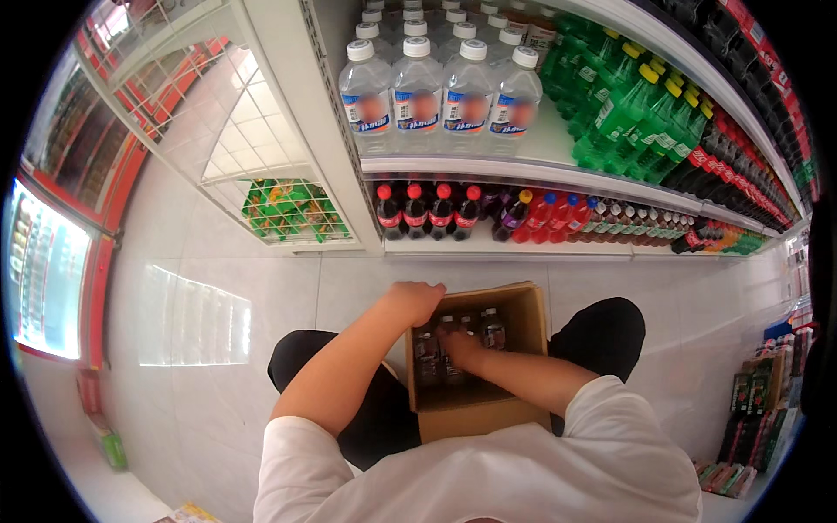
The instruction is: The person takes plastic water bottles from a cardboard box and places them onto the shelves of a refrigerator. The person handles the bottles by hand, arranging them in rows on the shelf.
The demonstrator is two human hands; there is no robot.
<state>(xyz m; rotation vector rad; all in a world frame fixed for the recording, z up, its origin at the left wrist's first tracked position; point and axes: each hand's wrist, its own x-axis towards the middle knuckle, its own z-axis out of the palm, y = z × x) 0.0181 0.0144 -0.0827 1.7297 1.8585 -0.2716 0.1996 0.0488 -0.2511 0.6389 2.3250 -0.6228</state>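
An open cardboard box (484, 425) stands on the floor between my knees. My left hand (422, 302) grips the box's far left corner at the rim. Inside the box, my right hand (461, 348) is among clear plastic bottles with pale caps. Its fingers are at the upper part of one bottle (452, 374), and shadow hides whether they close around it. Another bottle (426, 356) stands to the left of that hand. A further labelled bottle (494, 330) is upright on its right side.
Ahead is a shelf unit (549, 147) with several clear bottles (416, 91) and green bottles (628, 118) above. Cola bottles (442, 214) and red drinks (546, 219) fill part of the lower shelf. A white wire rack (261, 131) adjoins it. A lit drinks cooler (49, 274) stands left; stacked packs (752, 405) stand right.
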